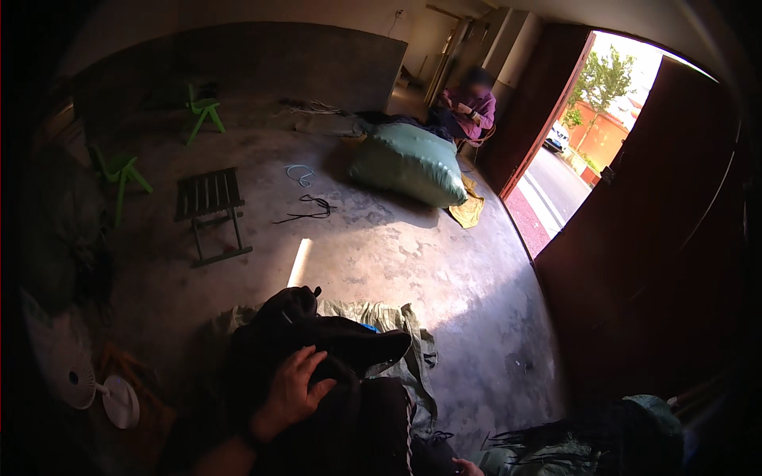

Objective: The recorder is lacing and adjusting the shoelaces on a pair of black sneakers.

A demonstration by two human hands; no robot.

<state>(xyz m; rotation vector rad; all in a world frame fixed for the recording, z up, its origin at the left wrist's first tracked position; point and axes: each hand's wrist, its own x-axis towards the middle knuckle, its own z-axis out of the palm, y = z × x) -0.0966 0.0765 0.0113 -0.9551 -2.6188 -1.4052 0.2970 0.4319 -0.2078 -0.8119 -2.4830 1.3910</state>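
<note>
My left hand [292,390] rests on a heap of black fabric [337,337] in front of me. Its fingers stretch forward and the thumb stands apart; I see nothing gripped in it. Whether the dark mass is all one garment or partly my own clothed legs, I cannot tell. Just a bit of my right hand [468,467] shows at the lower edge, beside dark material, its fingers mostly hidden. Under the fabric lies a greenish woven sack [417,337], and a small blue patch peeks out between them. A thin twisted cord [409,432] hangs near the right hand.
A slatted folding stool [210,194], loose black cords [313,210] and a stuffed green sack [409,163] are ahead. Green chairs [205,111] and a white fan [119,401] stand left. Dark strands [556,452] lie lower right. A person [472,107] sits by the open door [548,111].
</note>
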